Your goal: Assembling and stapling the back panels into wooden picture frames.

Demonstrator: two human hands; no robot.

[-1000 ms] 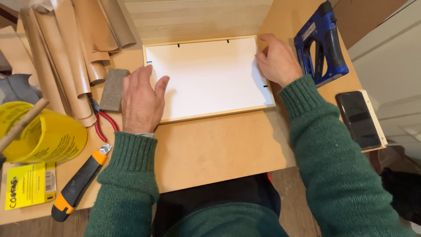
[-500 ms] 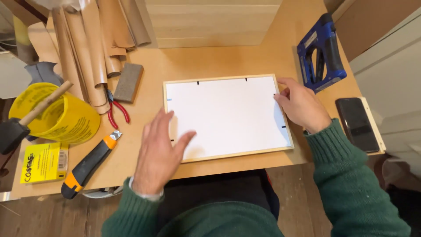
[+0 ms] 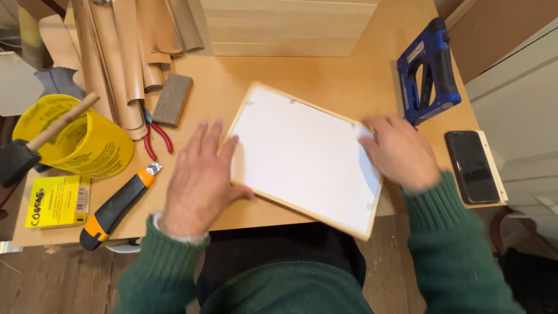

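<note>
My left hand (image 3: 200, 177) lies flat, fingers spread, on the white-backed frame (image 3: 305, 154) at nine o'clock; my right hand (image 3: 401, 152) presses its three o'clock edge, skewed on the surface (image 3: 325, 78).

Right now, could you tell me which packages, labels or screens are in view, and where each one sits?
Small package: near left table edge, flat yellow rectangle with dark print.
Tape roll: left, behind the package; yellow, printed band.
Phone: right edge, beside the right hand; dark, blank screen.
Staple gun: far right; blue, pale label strip.
</note>
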